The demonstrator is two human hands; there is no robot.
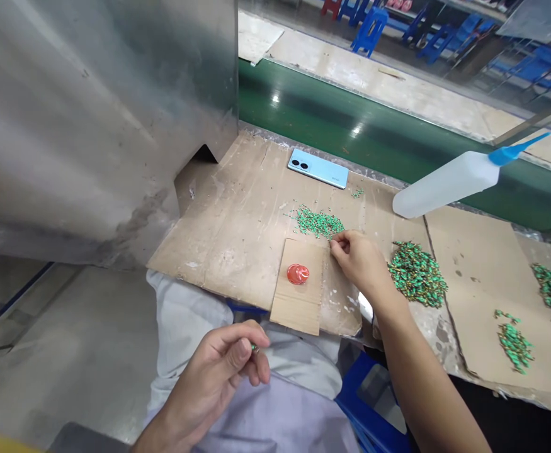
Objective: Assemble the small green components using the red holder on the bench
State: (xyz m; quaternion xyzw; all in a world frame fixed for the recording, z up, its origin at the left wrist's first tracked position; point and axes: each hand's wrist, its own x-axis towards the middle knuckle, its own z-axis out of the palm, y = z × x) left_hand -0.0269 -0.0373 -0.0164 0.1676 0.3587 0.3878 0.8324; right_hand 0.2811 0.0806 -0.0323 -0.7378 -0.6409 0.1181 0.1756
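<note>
Above my lap, my left hand (230, 362) is closed on a small green piece (255, 348) between thumb and fingers. My right hand (357, 258) reaches over the cardboard, thumb and index finger pinched at the right edge of a scattered heap of tiny green pieces (320, 223); anything between the fingertips is too small to make out. A glossy red blob (298, 274) lies on a small cardboard strip (296, 314) at the table's front edge, between my hands. Right of my right wrist sits a larger pile of green and gold pieces (417, 274).
A light blue phone (318, 168) lies at the back of the cardboard. A white bottle with a blue nozzle (448, 184) leans at the right. More green piles (515, 346) rest on cardboard farther right. A metal panel (90, 113) rises at the left.
</note>
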